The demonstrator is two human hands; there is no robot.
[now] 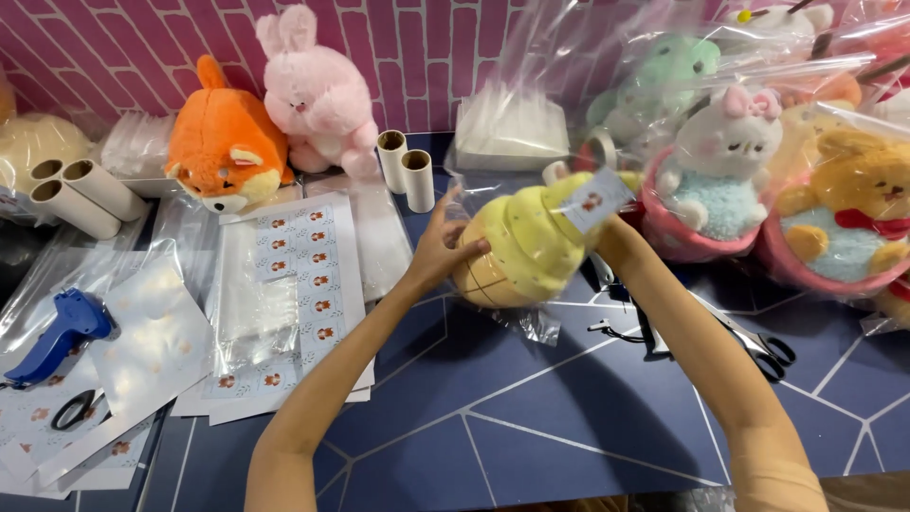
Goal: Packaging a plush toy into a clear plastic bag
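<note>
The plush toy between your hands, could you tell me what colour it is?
The plush toy is pale yellow, tan at the base; head view.

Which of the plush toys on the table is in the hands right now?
The yellow ice-cream-cone plush, inside a clear bag, gripped by the left hand; the orange fox and pink bunny sit untouched, unbagged by the wall.

Single head view, down onto table [531, 417]
</note>
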